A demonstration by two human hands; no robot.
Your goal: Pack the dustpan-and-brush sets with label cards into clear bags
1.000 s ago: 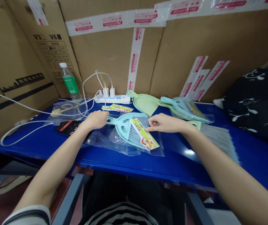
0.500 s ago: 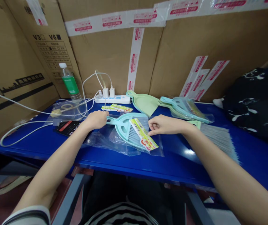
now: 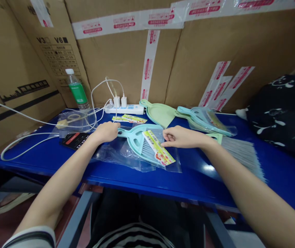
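A light blue dustpan with a small brush [image 3: 139,143] lies in a clear plastic bag [image 3: 126,156] on the blue table [image 3: 193,179]. My left hand [image 3: 107,131] is closed on the dustpan's handle. My right hand [image 3: 179,136] has its fingers curled, pinching the bag's edge beside a yellow printed label card [image 3: 159,152] that lies across the dustpan.
Behind are a green dustpan [image 3: 160,113], a bagged blue dustpan set [image 3: 204,119] and a loose grey-bristled brush [image 3: 240,151]. A power strip [image 3: 124,109] with white cables, a water bottle [image 3: 77,90], more label cards [image 3: 130,119] and a black bag [image 3: 281,110] surround them. Cardboard boxes form the back wall.
My right hand drew back slightly from the label card, then returned to the bag's edge. The left hand and dustpan stayed put.
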